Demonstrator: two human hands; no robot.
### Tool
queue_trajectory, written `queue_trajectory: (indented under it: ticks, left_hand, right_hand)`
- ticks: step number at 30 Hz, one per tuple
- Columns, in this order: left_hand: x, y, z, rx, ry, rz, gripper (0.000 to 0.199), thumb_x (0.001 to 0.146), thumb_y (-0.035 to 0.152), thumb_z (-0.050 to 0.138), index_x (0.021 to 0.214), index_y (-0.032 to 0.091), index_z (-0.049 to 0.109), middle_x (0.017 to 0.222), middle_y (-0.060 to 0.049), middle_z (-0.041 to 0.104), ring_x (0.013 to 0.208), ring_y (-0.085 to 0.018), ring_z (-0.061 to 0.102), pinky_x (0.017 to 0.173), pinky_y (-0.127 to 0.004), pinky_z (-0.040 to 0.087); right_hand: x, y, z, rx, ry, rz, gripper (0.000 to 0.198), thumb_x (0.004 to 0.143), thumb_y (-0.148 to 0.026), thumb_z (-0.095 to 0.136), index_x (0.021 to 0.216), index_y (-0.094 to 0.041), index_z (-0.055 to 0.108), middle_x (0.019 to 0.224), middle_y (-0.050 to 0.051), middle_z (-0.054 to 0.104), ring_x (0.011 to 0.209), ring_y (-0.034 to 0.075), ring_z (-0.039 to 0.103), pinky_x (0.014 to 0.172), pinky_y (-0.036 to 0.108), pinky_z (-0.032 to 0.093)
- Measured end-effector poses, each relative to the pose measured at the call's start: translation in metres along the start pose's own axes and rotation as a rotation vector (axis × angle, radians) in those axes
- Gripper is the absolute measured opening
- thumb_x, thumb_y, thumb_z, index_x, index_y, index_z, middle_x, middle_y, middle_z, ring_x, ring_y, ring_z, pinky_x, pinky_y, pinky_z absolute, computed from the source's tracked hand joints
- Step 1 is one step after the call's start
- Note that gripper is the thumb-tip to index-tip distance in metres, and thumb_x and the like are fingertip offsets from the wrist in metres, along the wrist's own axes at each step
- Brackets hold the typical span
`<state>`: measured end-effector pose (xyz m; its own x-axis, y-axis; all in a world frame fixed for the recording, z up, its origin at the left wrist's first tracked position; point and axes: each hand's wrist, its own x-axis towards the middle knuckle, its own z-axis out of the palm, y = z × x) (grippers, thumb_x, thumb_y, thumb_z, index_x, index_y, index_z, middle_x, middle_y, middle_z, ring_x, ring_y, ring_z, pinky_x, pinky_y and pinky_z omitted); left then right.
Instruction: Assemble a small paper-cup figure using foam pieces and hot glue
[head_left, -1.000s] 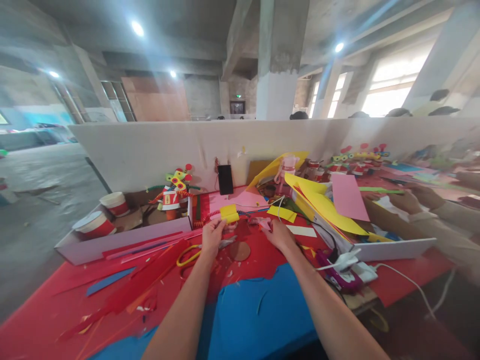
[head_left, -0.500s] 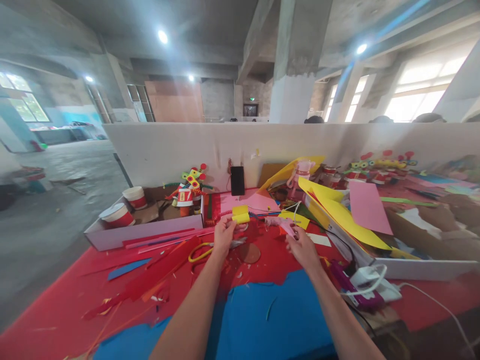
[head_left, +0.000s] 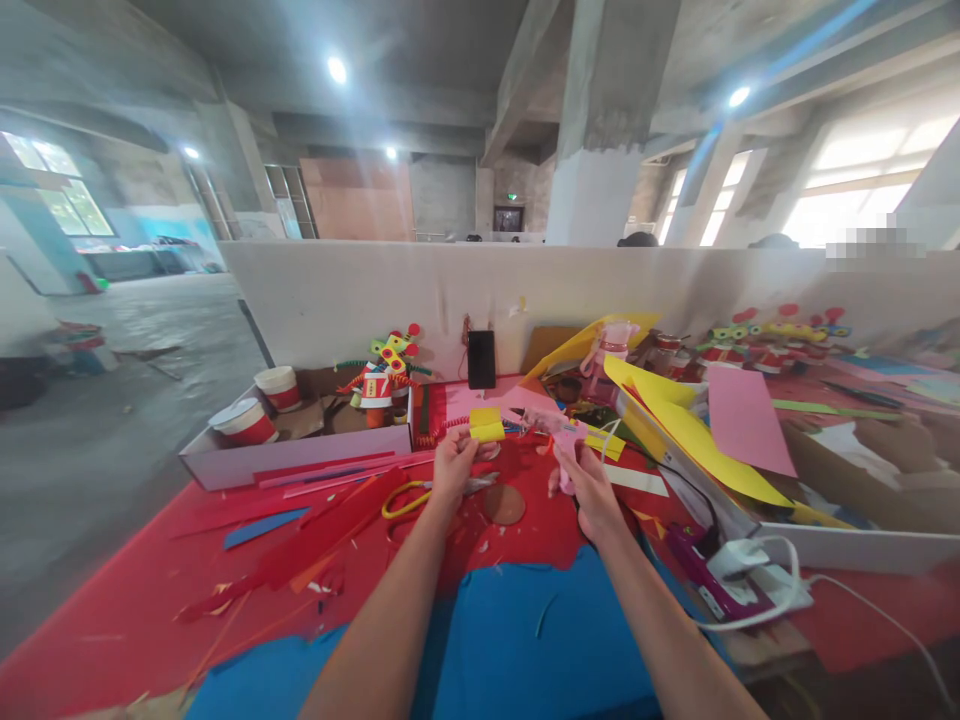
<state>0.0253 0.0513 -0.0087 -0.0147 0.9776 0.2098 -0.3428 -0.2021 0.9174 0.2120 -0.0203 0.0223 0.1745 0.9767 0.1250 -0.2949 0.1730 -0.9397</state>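
Observation:
My left hand [head_left: 453,466] pinches a small folded piece of yellow paper [head_left: 487,425] above the table. In my right hand [head_left: 589,490] is a pink hot glue gun [head_left: 568,440], gripped by its handle with the nozzle pointing left toward the yellow paper. A gap separates the nozzle from the paper. Yellow-handled scissors [head_left: 405,500] lie below my left hand, their blades partly behind it. A brown disc [head_left: 505,505] rests on the red table cover between my hands.
To the left a white box [head_left: 300,455] holds paper cups and a paper-cup figure [head_left: 379,380]. A phone [head_left: 481,360] leans on the white partition. At right are a box with yellow sheets [head_left: 675,410] and a purple power strip [head_left: 701,565] with white cables. Blue cloth [head_left: 540,640] covers the front.
My right hand has shifted left and turned the glue gun more upright, its nozzle now closer to the yellow paper. My left hand keeps its pinch. The view has moved slightly.

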Motion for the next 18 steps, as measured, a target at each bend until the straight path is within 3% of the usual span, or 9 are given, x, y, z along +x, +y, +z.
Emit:
queue_trajectory:
  ticks: [4, 10, 14, 18]
  left_hand:
    - [-0.002, 0.002, 0.002, -0.039, 0.014, 0.002, 0.037, 0.069, 0.03, 0.067, 0.097, 0.018, 0.045, 0.078, -0.005, 0.072, 0.074, -0.022, 0.072, 0.07, -0.034, 0.057]
    - [0.0, -0.001, 0.003, -0.047, 0.056, 0.013, 0.039, 0.07, 0.028, 0.065, 0.098, 0.019, 0.04, 0.07, -0.002, 0.07, 0.068, -0.022, 0.072, 0.064, -0.032, 0.057]
    - [0.0, -0.003, 0.004, -0.043, 0.064, 0.019, 0.038, 0.07, 0.026, 0.065, 0.097, 0.02, 0.04, 0.068, -0.001, 0.07, 0.068, -0.022, 0.072, 0.064, -0.033, 0.057]
    - [0.0, -0.004, 0.004, -0.055, 0.062, 0.024, 0.036, 0.069, 0.026, 0.065, 0.094, 0.02, 0.04, 0.067, 0.001, 0.069, 0.068, -0.021, 0.071, 0.067, -0.034, 0.057]
  right_hand:
    - [0.003, -0.012, 0.011, -0.062, -0.082, -0.03, 0.043, 0.071, -0.055, 0.067, 0.091, -0.02, 0.053, 0.055, -0.007, 0.057, 0.038, 0.008, 0.046, 0.038, 0.02, 0.037]
    - [0.005, -0.01, 0.021, -0.414, -0.068, -0.285, 0.034, 0.08, -0.048, 0.061, 0.097, -0.018, 0.058, 0.058, -0.002, 0.06, 0.049, 0.012, 0.054, 0.046, 0.021, 0.041]
    - [0.004, 0.0, 0.023, -0.725, -0.04, -0.497, 0.036, 0.086, -0.045, 0.052, 0.104, -0.014, 0.06, 0.084, 0.01, 0.071, 0.073, 0.022, 0.068, 0.063, 0.029, 0.052]
    - [0.002, 0.017, 0.023, -0.907, -0.033, -0.708, 0.04, 0.092, -0.046, 0.043, 0.105, -0.012, 0.06, 0.098, 0.018, 0.071, 0.091, 0.028, 0.068, 0.077, 0.037, 0.054]
